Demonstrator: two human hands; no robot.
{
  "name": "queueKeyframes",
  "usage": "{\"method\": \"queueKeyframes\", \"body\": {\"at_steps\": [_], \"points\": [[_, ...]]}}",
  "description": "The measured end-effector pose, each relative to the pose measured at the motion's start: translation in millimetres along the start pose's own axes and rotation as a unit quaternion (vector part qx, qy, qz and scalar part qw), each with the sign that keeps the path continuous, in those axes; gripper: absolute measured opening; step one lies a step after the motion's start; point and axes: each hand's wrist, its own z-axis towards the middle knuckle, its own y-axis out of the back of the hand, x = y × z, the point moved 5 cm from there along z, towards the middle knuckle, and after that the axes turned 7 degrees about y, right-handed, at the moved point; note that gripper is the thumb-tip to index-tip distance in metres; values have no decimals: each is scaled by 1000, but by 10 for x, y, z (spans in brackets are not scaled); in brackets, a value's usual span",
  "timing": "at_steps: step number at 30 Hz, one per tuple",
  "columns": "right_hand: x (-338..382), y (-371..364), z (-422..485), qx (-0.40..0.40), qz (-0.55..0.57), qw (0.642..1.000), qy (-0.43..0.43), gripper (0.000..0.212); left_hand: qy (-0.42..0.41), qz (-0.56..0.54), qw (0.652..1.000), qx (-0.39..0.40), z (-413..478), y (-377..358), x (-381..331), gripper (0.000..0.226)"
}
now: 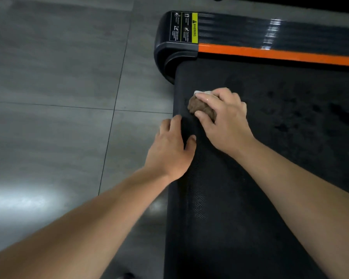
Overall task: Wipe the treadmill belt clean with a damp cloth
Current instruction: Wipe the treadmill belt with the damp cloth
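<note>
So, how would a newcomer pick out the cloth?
Start at the black treadmill belt beside the orange stripe. Near its end, the right hand grips the cloth. It is the only brown-and-white crumpled wad on the dark belt.

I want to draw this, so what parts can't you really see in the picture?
All in the head view:
- The cloth is mostly under the right hand, so its full shape is hidden.
- The small print on the warning label is too tiny and blurred to read.
- The treadmill belt is cut off by the right and bottom edges.
</note>
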Motion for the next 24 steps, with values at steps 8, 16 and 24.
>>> {"method": "queueKeyframes", "body": {"at_steps": [8,16,24], "points": [[-41,-19,-88,24,27,988,150,39,-8,-133,991,5,-15,-255,147,71],[-302,-116,770,8,-15,997,77,39,13,-162,987,17,29,-276,100,72],[-392,-9,1176,-21,-16,996,89,35,9,-236,971,21,-60,-332,203,69]]}}
